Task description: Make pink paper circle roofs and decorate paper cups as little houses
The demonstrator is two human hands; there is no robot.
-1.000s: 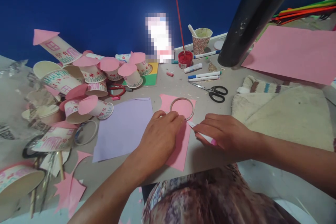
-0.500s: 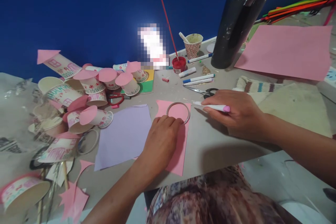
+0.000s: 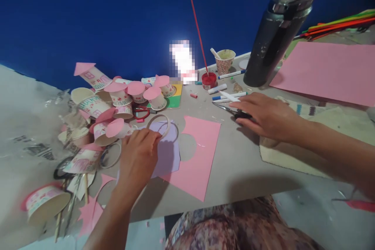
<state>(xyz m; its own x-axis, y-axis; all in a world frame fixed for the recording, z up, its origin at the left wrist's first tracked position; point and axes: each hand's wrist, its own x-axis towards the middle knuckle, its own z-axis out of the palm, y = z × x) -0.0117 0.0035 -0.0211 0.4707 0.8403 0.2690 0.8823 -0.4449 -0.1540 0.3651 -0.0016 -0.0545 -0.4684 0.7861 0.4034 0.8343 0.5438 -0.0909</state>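
Note:
My left hand (image 3: 140, 152) pinches a thin pale ring (image 3: 169, 123) and holds it tilted over a lilac paper sheet (image 3: 168, 152), where its shadow falls. Beside that sheet lies a pink paper (image 3: 202, 156) with round pieces cut from its edge. My right hand (image 3: 260, 117) has a white marker (image 3: 230, 96) between its fingers, tip pointing up and left. Under the same fingers are the scissors (image 3: 224, 107); their dark handles are partly hidden, so I cannot tell whether they are gripped too.
Paper cups (image 3: 120, 99) with pink paper tops crowd the left side. At the back stand a red paint pot (image 3: 209, 81) with a brush, a patterned cup (image 3: 225, 62) and a tall dark flask (image 3: 268, 43). A large pink sheet (image 3: 328, 70) and a cloth (image 3: 281, 156) lie right.
My left hand has moved left, lifting the ring off the pink paper and over the lilac sheet. My right hand has shifted onto the scissors, marker still in it. The pink paper's cut-out now shows.

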